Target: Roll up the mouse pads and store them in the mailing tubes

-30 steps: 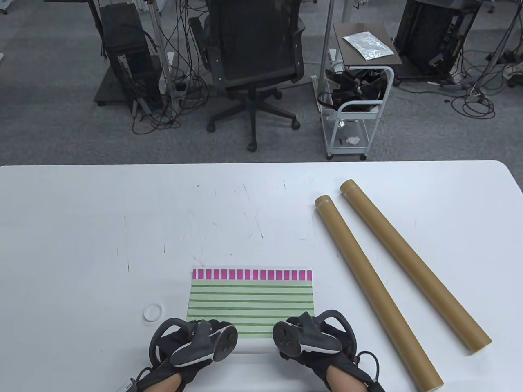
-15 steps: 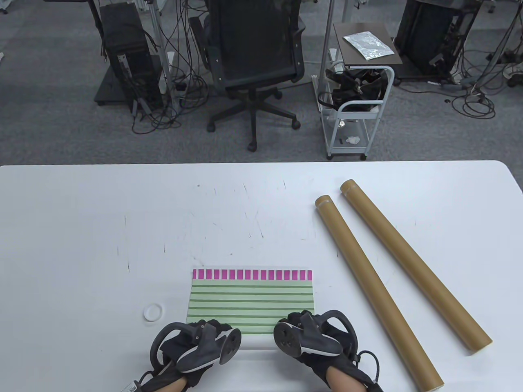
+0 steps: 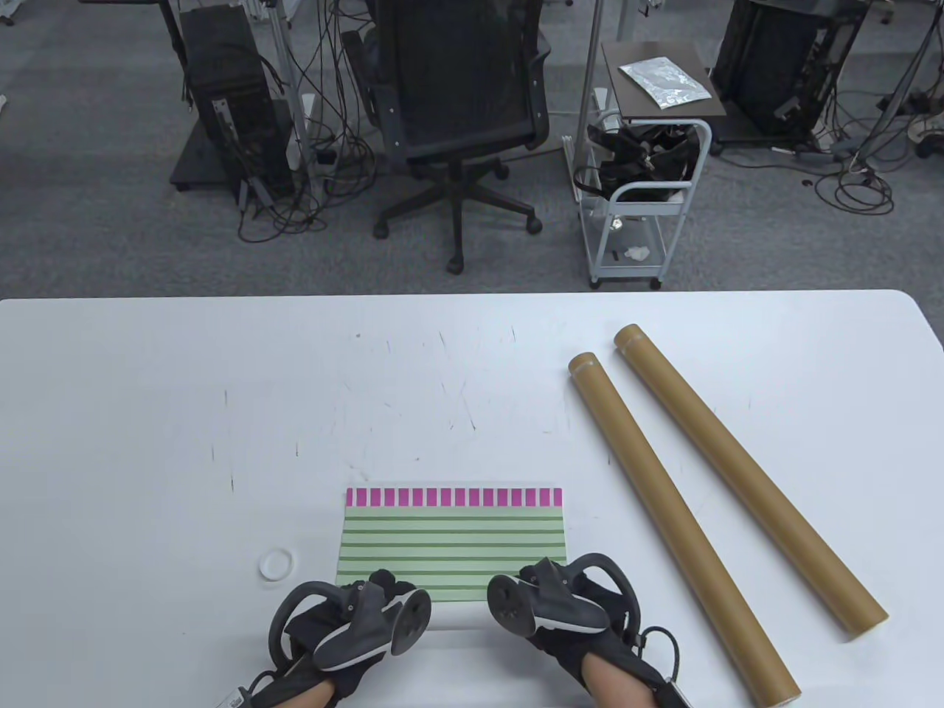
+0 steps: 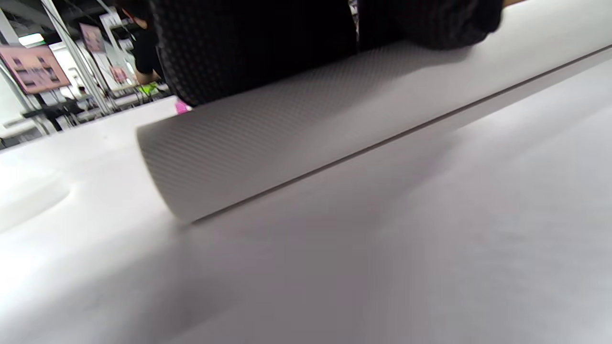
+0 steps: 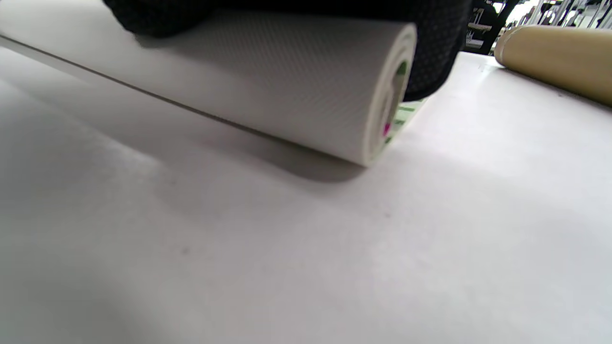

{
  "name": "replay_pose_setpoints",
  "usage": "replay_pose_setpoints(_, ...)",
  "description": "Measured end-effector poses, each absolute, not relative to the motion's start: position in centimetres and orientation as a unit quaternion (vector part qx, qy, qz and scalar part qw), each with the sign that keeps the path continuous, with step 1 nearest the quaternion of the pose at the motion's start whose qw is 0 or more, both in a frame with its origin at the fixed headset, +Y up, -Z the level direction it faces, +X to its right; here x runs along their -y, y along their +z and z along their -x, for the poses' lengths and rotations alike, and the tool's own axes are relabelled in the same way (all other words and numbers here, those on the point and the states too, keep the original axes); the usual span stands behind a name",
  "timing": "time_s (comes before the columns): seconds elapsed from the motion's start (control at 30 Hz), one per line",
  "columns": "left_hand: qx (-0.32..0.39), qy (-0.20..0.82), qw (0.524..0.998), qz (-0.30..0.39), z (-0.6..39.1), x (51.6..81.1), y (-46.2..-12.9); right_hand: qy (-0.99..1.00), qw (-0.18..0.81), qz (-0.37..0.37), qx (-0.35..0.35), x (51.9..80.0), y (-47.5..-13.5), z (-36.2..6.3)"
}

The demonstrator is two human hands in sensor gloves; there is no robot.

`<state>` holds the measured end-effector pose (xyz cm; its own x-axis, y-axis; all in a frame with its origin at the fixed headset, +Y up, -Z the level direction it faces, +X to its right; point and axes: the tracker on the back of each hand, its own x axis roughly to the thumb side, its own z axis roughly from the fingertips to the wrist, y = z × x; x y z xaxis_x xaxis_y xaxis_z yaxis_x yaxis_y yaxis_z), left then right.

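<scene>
A grey carpet (image 3: 88, 221) is covering the floor beyond the white table (image 3: 147, 413). A black mesh chair (image 3: 457, 96) is standing on castors, its back turned to the table. Left of it a black computer tower (image 3: 221, 88) is sitting on a base, with cables (image 3: 317, 169) trailing over the carpet beside it. Right of the chair a white cart (image 3: 641, 214) is holding dark gear, and a brown side table (image 3: 664, 107) behind it is carrying a silver bag (image 3: 664, 82). Another black unit (image 3: 789, 66) is standing at far right, more cables (image 3: 863, 184) lying near it.
</scene>
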<state>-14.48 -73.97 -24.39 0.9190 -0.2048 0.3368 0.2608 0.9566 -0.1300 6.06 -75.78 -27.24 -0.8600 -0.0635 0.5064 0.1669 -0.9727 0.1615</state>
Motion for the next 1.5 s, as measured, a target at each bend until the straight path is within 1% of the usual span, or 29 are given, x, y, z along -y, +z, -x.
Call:
replay_pose_setpoints(0.1, 0.168, -0.148, 0.972, 0.072, 14.4, 74.3, -24.3, -0.960, 0.039, 0.254, 0.112, 75.8, -27.3, -6.3)
replay_pose_setpoints(0.17, 0.160, -0.133, 0.975, 0.080, 14.4, 74.4, -24.5, -0.961, 0.036, 0.249, 0.113, 75.8, -27.2, -6.4)
replay_pose_setpoints(0.27, 0.146, -0.124, 0.978, 0.086, 14.6, 74.7, -24.9, -0.963, 0.045, 0.249, 0.092, 76.0, -26.6, -6.4)
replay_pose_setpoints(0.37, 0.139, -0.120, 0.979, 0.092, 14.7, 74.8, -25.3, -0.964, 0.042, 0.254, 0.073, 75.4, -26.3, -6.4)
replay_pose_setpoints(0.47, 0.135, -0.114, 0.980, 0.096, 14.8, 74.9, -25.4, -0.961, 0.039, 0.259, 0.084, 75.5, -26.2, -6.3)
replay_pose_setpoints(0.53, 0.134, -0.118, 0.980, 0.092, 14.8, 74.9, -25.5, -0.962, 0.059, 0.256, 0.070, 75.8, -26.3, -6.1)
replay_pose_setpoints(0.63, 0.144, -0.153, 0.974, 0.088, 14.3, 75.0, -25.3, -0.962, 0.062, 0.256, 0.069, 75.8, -26.5, -5.9)
replay_pose_setpoints(0.7, 0.156, -0.200, 0.965, 0.071, 13.9, 75.2, -25.0, -0.963, 0.061, 0.253, 0.066, 75.9, -26.6, -5.9)
replay_pose_setpoints(0.77, 0.164, -0.219, 0.961, 0.039, 13.7, 75.2, -24.5, -0.964, 0.057, 0.250, 0.070, 75.9, -26.8, -5.8)
replay_pose_setpoints(0.8, 0.167, -0.220, 0.961, 0.034, 13.8, 75.1, -24.5, -0.964, 0.057, 0.250, 0.072, 75.9, -26.9, -5.8)
replay_pose_setpoints(0.9, 0.175, -0.180, 0.966, 0.067, 14.4, 75.0, -24.5, -0.964, 0.063, 0.248, 0.069, 75.9, -26.8, -5.7)
replay_pose_setpoints(1.07, 0.172, -0.178, 0.967, 0.056, 14.8, 75.2, -24.8, -0.963, 0.085, 0.252, 0.051, 75.9, -26.3, -5.5)
replay_pose_setpoints(1.2, 0.154, -0.131, 0.975, 0.089, 15.7, 75.6, -25.7, -0.962, 0.093, 0.256, 0.022, 75.3, -25.9, -5.7)
replay_pose_setpoints(1.33, 0.147, -0.105, 0.977, 0.114, 16.0, 75.8, -26.2, -0.962, 0.099, 0.253, 0.027, 75.2, -26.0, -5.5)
replay_pose_setpoints(1.37, 0.149, -0.109, 0.976, 0.115, 15.9, 75.7, -26.2, -0.961, 0.102, 0.255, 0.029, 75.1, -26.0, -5.4)
replay_pose_setpoints(1.4, 0.159, -0.108, 0.972, 0.133, 15.9, 75.5, -26.3, -0.959, 0.105, 0.259, 0.047, 75.0, -26.0, -5.2)
replay_pose_setpoints(1.43, 0.163, -0.103, 0.971, 0.144, 15.9, 75.4, -26.3, -0.959, 0.106, 0.258, 0.050, 74.9, -25.9, -5.1)
replay_pose_setpoints(1.5, 0.197, -0.087, 0.962, 0.168, 16.0, 75.4, -26.1, -0.957, 0.110, 0.264, 0.046, 75.1, -25.8, -5.0)
